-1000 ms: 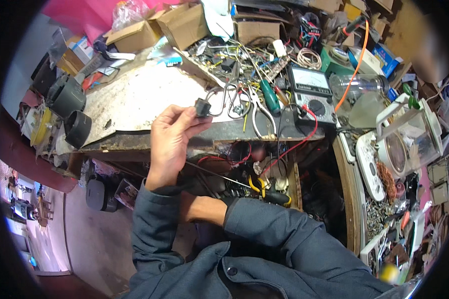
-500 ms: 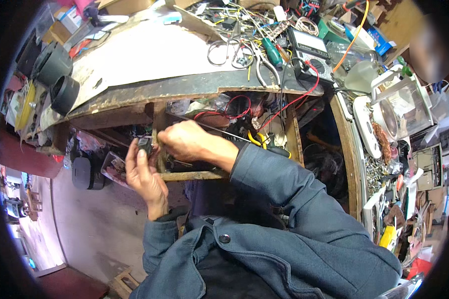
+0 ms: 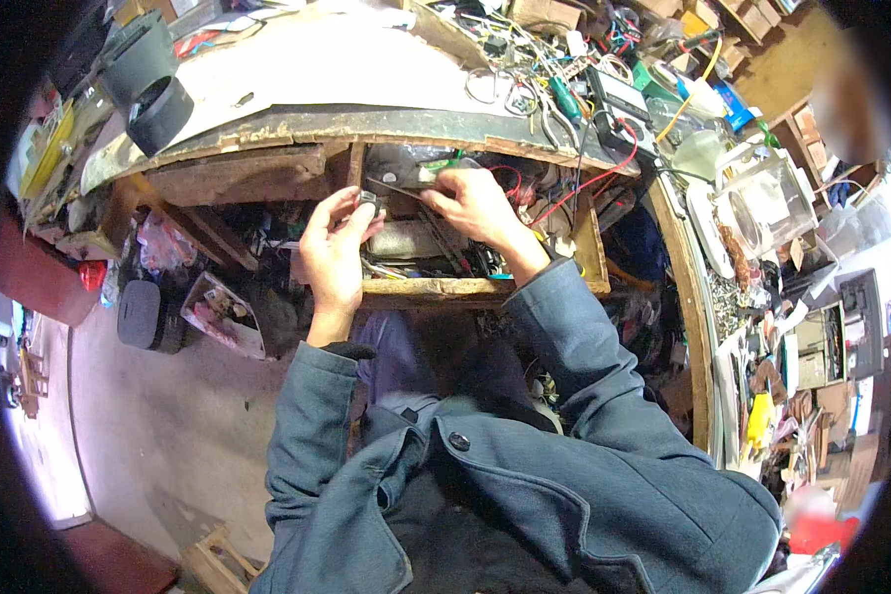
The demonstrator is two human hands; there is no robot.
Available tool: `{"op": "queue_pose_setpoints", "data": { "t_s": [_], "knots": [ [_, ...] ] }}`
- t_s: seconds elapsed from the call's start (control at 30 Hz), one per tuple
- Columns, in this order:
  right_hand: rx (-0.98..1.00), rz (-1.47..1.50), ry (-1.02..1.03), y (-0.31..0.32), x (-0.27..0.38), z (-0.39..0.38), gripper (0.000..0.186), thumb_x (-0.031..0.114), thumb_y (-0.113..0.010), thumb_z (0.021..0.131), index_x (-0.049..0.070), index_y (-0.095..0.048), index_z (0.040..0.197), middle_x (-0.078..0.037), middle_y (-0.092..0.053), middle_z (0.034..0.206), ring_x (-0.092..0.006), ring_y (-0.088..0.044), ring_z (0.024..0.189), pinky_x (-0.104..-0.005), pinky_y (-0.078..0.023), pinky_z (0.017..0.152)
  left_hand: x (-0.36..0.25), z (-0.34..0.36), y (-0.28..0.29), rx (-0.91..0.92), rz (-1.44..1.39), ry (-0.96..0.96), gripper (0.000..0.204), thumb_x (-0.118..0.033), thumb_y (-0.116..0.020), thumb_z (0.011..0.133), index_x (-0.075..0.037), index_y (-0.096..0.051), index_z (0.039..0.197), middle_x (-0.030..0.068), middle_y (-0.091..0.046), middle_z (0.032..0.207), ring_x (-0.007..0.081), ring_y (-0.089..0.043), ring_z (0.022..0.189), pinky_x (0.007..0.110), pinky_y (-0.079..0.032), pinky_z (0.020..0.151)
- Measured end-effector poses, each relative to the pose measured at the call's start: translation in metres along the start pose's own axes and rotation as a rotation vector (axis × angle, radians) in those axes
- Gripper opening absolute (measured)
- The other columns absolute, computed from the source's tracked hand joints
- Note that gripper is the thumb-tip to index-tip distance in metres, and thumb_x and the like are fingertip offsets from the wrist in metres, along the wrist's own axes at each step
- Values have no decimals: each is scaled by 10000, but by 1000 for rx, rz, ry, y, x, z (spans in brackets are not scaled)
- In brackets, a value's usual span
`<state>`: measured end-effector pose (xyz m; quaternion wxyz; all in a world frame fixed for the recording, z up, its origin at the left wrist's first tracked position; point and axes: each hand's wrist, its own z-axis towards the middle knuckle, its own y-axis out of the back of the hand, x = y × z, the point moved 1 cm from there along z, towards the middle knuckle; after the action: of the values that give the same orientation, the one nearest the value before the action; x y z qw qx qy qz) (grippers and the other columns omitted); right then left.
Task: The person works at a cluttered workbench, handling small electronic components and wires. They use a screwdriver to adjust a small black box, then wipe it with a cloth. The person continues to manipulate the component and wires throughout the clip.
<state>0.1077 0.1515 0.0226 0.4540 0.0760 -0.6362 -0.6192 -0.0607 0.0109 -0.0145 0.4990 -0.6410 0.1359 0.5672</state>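
Holding dark piece over cluttered drawer

The bench carries pliers and a multimeter.

Drawer beneath workbench, pliers on top, multimeter right of pliers, box left of drawer

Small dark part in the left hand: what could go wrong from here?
The small dark part could slip from the left hand and get lost in the cluttered open drawer. The right hand might snag the red lead hanging close by.
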Motion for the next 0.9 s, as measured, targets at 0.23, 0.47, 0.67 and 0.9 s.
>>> {"op": "queue_pose_setpoints", "data": {
  "t_s": [0.23,0.47,0.67,0.9],
  "knots": [
    [263,-415,-99,-23,2,-29,401,375,-807,745,31,-726,933,-233,-731,934,-406,-723,910,-488,-586,791,3,3,6,39,85,-16,295,-41,-693,965,43,-651,1245,85,-687,1107,151,-686,941,298,-595,845],
    [199,134,-73,-7,-19,-17,356,286,-822,745,-19,-698,881,-144,-681,764,-232,-657,747,-389,-500,667,2,4,8,71,41,6,289,-36,-688,965,43,-656,1242,84,-697,1118,145,-683,945,300,-595,837],
    [342,1322,-270,-1,-17,-15,171,221,-768,935,98,-652,907,59,-568,660,-3,-412,463,-177,-283,415,5,4,11,120,28,8,269,-40,-681,972,39,-665,1229,85,-703,1128,150,-687,952,311,-600,843],
    [400,1598,-178,3,0,-17,232,158,-762,920,45,-648,1088,-35,-683,837,-50,-580,551,-169,-427,452,-3,4,4,214,-66,141,266,-75,-606,1023,38,-617,1264,133,-707,1141,265,-726,1001,382,-605,892]
  ]
}}
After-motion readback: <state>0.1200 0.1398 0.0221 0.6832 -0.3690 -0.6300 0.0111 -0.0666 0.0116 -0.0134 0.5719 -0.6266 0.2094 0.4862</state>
